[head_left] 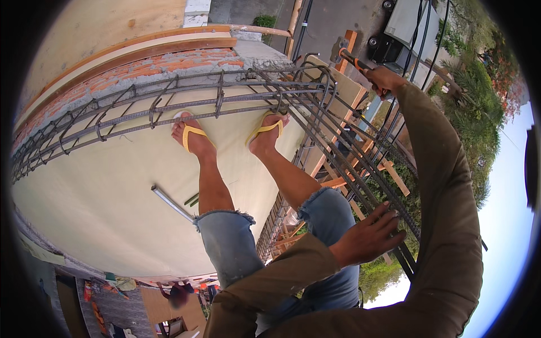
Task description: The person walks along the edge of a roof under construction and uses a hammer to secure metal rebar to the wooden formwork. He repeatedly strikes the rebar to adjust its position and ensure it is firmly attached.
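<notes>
The right hand (pixel 384 81), raised at the end of a bent arm, has its fingers wrapped around the handle of a hammer (pixel 348 57); the tool is up at the far right, its blocky grey head just beside an upright timber post (pixel 350 42), its grip black with orange bands. The left hand (pixel 369 235) lies palm down over a bundle of ribbed steel bars (pixel 360 160), fingers loosely spread and gripping nothing visible — whether they press on the metal I cannot tell. A long rebar cage (pixel 220 93) of dark rods encloses only air between its bent, box-shaped stirrups, running beside rough brickwork (pixel 152 62) smeared with grey mortar; on the street stands a truck (pixel 406 22) with a pale box body, its contents hidden. Underfoot is a smooth cream sheet (pixel 112 197), where a straight silvery tube (pixel 172 201) lies near two slim green pieces (pixel 193 200). Both feet, in yellow-strapped flip-flops (pixel 194 130), are close to the cage — below frayed denim (pixel 225 231) and brown cloth sleeves (pixel 439 152).
</notes>
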Demonstrator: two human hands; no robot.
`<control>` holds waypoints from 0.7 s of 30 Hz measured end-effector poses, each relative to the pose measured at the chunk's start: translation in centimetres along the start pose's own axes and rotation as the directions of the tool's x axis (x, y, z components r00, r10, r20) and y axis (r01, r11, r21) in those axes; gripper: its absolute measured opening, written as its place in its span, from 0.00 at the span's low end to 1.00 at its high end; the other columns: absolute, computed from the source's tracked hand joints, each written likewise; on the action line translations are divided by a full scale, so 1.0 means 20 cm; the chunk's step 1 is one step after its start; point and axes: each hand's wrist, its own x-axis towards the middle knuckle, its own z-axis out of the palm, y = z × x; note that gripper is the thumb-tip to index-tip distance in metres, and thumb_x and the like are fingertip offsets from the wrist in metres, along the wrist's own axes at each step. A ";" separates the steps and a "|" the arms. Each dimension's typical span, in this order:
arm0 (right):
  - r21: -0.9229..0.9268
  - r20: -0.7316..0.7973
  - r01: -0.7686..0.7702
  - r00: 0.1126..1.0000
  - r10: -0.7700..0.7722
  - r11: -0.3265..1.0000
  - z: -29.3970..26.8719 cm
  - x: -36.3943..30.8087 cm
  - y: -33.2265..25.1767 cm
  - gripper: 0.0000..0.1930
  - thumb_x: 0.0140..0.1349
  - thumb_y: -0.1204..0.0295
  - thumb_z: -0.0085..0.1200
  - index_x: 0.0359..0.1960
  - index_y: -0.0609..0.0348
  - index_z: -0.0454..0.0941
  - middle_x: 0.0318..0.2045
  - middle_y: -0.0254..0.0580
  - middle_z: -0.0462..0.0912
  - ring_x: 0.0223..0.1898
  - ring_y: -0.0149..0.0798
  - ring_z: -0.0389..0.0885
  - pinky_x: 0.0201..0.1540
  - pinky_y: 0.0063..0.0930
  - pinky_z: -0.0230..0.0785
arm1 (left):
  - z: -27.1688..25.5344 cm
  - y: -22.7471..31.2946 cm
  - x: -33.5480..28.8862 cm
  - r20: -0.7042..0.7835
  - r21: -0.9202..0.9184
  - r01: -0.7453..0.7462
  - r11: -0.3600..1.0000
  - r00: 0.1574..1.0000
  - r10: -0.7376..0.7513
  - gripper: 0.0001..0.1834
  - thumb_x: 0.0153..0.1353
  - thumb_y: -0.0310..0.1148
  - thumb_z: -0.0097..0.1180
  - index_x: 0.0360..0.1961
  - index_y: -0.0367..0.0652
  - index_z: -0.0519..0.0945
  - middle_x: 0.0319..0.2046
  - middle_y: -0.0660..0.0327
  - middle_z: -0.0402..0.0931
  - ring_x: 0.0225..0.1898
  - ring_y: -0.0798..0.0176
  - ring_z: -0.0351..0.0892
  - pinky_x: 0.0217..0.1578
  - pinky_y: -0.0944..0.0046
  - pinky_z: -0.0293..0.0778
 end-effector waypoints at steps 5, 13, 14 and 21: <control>0.065 -0.395 0.372 0.861 -0.319 0.926 -0.28 0.02 -0.28 0.23 0.70 0.50 0.39 0.35 0.63 0.66 0.18 0.34 0.65 0.14 0.30 0.68 0.14 0.29 0.64 | 0.03 0.00 -0.03 -0.044 -0.047 0.006 0.999 0.999 -0.008 0.18 0.54 0.32 0.53 0.49 0.53 0.74 0.41 0.58 0.71 0.57 0.55 0.71 0.67 0.46 0.58; -0.304 0.045 0.044 0.998 -0.032 0.952 0.26 0.05 0.03 0.25 0.69 0.51 0.42 0.28 0.65 0.70 0.11 0.38 0.68 0.12 0.36 0.69 0.16 0.37 0.64 | -0.02 0.01 -0.02 -0.017 -0.026 -0.010 1.000 1.000 0.010 0.18 0.54 0.33 0.54 0.48 0.48 0.74 0.43 0.56 0.73 0.58 0.52 0.70 0.68 0.45 0.56; -0.229 0.055 -0.025 0.998 0.038 0.973 0.14 0.02 0.00 0.26 0.67 0.50 0.45 0.26 0.66 0.71 0.13 0.40 0.70 0.13 0.37 0.71 0.18 0.37 0.65 | 0.01 0.02 -0.03 -0.011 -0.041 -0.016 0.999 1.000 0.016 0.19 0.54 0.31 0.54 0.49 0.48 0.74 0.43 0.56 0.72 0.59 0.51 0.69 0.68 0.44 0.56; -0.073 -0.359 0.264 0.893 -0.273 0.962 -0.35 -0.05 -0.34 0.25 0.70 0.50 0.38 0.24 0.60 0.68 0.12 0.36 0.66 0.12 0.33 0.68 0.14 0.29 0.64 | -0.01 0.00 -0.06 -0.003 -0.055 -0.021 0.998 1.000 0.021 0.22 0.54 0.31 0.54 0.53 0.49 0.72 0.47 0.55 0.70 0.62 0.52 0.66 0.68 0.44 0.56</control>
